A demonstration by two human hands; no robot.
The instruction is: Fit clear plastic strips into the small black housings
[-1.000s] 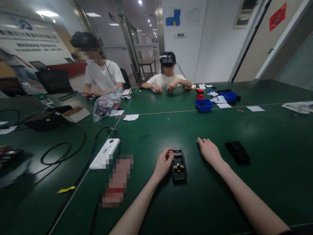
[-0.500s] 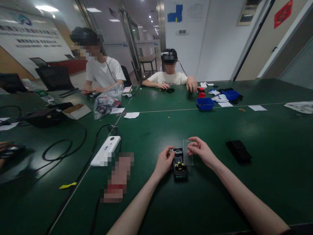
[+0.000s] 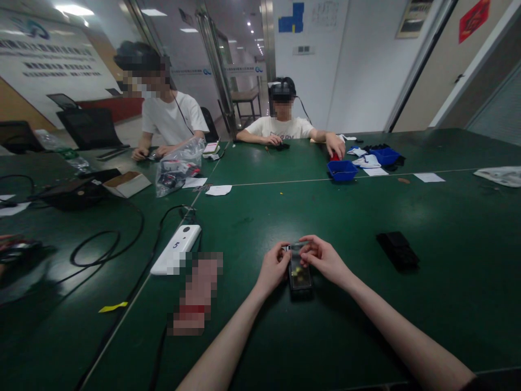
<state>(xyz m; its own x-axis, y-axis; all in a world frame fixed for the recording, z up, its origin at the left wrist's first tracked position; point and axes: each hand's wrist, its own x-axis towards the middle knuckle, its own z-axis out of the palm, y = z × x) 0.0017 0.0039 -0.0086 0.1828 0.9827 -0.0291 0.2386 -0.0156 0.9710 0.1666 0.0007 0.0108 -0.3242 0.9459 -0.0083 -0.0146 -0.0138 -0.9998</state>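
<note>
A small black case (image 3: 301,294) with gold-coloured parts inside lies on the green table in front of me. My left hand (image 3: 278,264) grips its upper left side, thumb and fingers closed on it. A clear rectangular plate (image 3: 300,273) lies over the open face of the case, and the gold parts show through it. My right hand (image 3: 318,256) pinches the plate near its upper right edge. Whether the plate rests flat on the case cannot be told.
A black pouch-like object (image 3: 398,250) lies to the right. On the left are a white power bank (image 3: 177,250), a blurred reddish item (image 3: 199,293) and cables. Two people sit across the table (image 3: 252,217), near a blue tray (image 3: 342,171) and a plastic bag (image 3: 179,171).
My right hand has moved left, bringing the clear plate from beside the case to over it. My left hand stays at the case. The person opposite has moved a hand to the red item.
</note>
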